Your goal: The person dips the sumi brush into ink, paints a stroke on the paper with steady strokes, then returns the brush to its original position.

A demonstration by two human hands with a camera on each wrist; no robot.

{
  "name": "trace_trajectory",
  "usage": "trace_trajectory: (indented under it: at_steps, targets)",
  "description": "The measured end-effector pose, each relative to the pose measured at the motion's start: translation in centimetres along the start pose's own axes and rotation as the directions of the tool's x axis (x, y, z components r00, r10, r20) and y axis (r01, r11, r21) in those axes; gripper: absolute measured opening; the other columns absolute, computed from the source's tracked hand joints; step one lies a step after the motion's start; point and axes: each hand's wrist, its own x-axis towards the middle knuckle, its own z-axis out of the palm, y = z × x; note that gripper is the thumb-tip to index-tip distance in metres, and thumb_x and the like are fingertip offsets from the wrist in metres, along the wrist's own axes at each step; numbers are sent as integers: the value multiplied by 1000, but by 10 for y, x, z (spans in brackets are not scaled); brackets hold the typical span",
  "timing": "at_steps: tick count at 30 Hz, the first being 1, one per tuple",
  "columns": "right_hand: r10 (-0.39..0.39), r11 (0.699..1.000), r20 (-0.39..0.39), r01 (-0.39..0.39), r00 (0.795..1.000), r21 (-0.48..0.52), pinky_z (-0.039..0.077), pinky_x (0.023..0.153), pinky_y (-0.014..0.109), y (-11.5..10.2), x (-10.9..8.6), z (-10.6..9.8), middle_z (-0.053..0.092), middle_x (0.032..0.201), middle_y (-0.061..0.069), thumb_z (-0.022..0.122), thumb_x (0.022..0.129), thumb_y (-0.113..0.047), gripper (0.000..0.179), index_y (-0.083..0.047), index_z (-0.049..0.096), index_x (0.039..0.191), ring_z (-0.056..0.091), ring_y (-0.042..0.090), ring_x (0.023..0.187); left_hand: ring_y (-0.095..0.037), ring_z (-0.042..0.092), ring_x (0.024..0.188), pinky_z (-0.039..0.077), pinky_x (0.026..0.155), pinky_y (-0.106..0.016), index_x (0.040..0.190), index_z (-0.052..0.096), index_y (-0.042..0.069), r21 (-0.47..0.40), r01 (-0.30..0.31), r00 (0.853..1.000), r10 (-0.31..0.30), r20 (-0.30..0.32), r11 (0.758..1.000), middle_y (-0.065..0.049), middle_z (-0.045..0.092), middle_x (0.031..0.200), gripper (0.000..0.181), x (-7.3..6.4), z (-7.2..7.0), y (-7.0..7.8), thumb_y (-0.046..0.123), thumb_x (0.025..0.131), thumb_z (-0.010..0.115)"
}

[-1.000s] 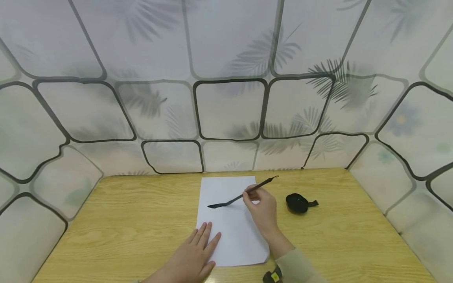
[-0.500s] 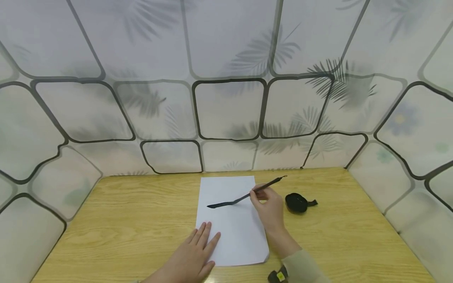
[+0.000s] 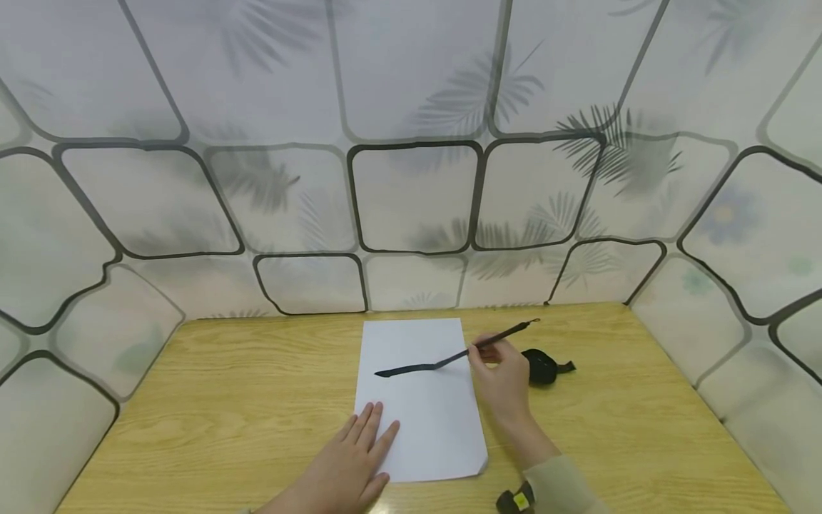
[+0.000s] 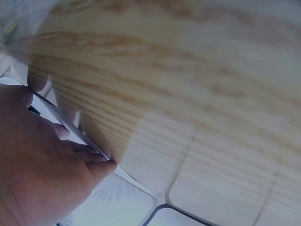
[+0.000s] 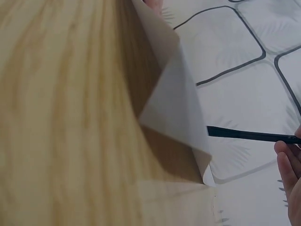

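my left hand [image 3: 352,460] lies flat with its fingers straight and a bit spread. it rests on the near left side of the white paper [image 3: 424,428] and has hold of nothing. my right hand [image 3: 504,375] pinches a thin black brush [image 3: 494,337] between thumb and curled fingers. the brush leans, with its top end up and to the right, where it has a small loop. its tip meets the right end of a thick black line [image 3: 404,370] on the paper. the near right corner of the paper curls up. a small black dish [image 3: 544,368] with a short handle sits right of the paper, partly hidden behind my right hand. the paper lies on a yellow wood table [image 3: 244,400]. behind it is a pale wall [image 3: 417,200] with dark lines and leaves.
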Motion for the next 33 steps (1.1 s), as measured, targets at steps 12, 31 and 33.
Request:
trace_trajectory:
  at_steps: [12, 31, 33]
  targets:
    - [-22, 1000, -4, 22, 1000, -7, 53, 61, 21, 5, 2, -12, 70, 80, 1, 71, 82, -10, 5, -11, 69, 86, 64, 10, 67, -36, 27, 139, 34, 108, -47, 145, 35, 9, 3, -6, 999, 7, -34, 1000, -26, 27, 149, 60, -2, 0, 0, 43, 97, 42]
    - [-62, 998, -40, 61, 997, -21, 51, 60, 13, 14, 3, -23, 69, 79, 3, 72, 79, -3, 8, -7, 68, 85, 65, 13, 66, -37, 30, 138, 35, 106, -48, 144, 37, 9, 13, -19, 998, 20, -60, 1000, -27, 30, 148, 58, -2, 1, 1, 42, 96, 43]
    - [-61, 998, -37, 61, 997, -19, 51, 60, 13, 14, 3, -24, 69, 78, 3, 71, 80, -3, 7, -7, 68, 85, 65, 13, 66, -37, 31, 138, 35, 106, -47, 144, 37, 8, 17, -18, 998, 19, -60, 1000, -27, 30, 148, 59, -2, 1, 1, 42, 96, 44]
